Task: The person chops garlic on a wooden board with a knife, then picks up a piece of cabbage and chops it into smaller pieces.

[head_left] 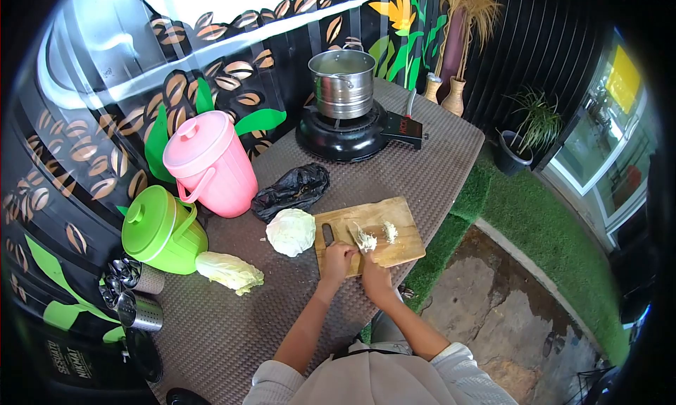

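Observation:
A wooden cutting board (401, 253) lies on the woven-patterned table, with a dark slot near its left end. Finely cut white pieces (366, 241) lie on it in a small pile, and a second pile (390, 231) is to the right. My left hand (339, 259) is closed at the board's lower left part; what it pinches is too small to make out. Close beside it, my right hand (375, 277) is closed too, seemingly round a knife whose thin blade (353, 230) points away from me. A round pale cabbage (291, 232) sits left of the board.
A long leafy cabbage (230, 272) lies at the left by a green lidded jug (163, 229) and a pink one (211, 163). Behind the board are a black plastic bag (292, 189) and a steel pot (343, 88) on a black stove (341, 137). Cutlery holders (141, 311) stand far left.

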{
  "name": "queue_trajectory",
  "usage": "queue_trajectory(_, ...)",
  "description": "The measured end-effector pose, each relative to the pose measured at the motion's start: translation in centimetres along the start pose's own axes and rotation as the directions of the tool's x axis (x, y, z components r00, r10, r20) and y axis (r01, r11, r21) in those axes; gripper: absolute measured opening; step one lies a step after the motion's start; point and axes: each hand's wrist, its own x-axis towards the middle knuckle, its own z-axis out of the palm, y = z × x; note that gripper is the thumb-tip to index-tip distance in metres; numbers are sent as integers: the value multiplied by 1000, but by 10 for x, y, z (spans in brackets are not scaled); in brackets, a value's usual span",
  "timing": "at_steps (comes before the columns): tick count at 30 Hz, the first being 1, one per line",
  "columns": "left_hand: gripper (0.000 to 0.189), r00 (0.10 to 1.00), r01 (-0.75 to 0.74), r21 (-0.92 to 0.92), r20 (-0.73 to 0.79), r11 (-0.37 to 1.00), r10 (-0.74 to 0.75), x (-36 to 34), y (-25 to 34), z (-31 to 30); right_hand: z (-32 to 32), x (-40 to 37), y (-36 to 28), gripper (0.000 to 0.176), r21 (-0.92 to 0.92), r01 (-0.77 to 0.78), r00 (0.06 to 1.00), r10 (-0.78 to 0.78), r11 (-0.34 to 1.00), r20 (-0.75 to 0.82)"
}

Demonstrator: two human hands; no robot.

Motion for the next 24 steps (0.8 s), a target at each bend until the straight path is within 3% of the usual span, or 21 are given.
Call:
queue_trajectory(4, 8, 1000, -3, 8, -16, 1000, 3, -2, 5, -2, -16, 6, 2, 26, 115, 33, 998, -39, 993, 50)
queue_trajectory(6, 9, 982, 189, -48, 15, 981, -188, 0, 9, -1, -25, 16, 12, 24, 158, 89, 992, -102, 983, 78)
queue_trajectory(13, 9, 975, 222, -94, 10, 971, -222, -1, 2, 4, -7, -5, 8, 22, 0, -47, 999, 47, 999, 22)
queue_trajectory(16, 11, 979, 204, -104, -7, 973, -205, -3, 4, 5, -8, 7, 11, 27, -10, -15, 1000, 15, 1000, 22)
queue_trajectory(18, 11, 966, 257, -120, -7, 959, -260, -2, 5, 4, -18, 18, 20, 27, 93, 72, 996, -77, 993, 47)
queue_trajectory(22, 13, 940, 337, -216, 16, 916, -342, -1, -2, 9, -15, 11, 27, 29, 42, 120, 990, -123, 992, 68)
queue_trajectory(24, 13, 949, 311, -189, 3, 931, -316, 0, -4, 12, -1, -3, 15, 26, 16, -15, 1000, 15, 1000, -16)
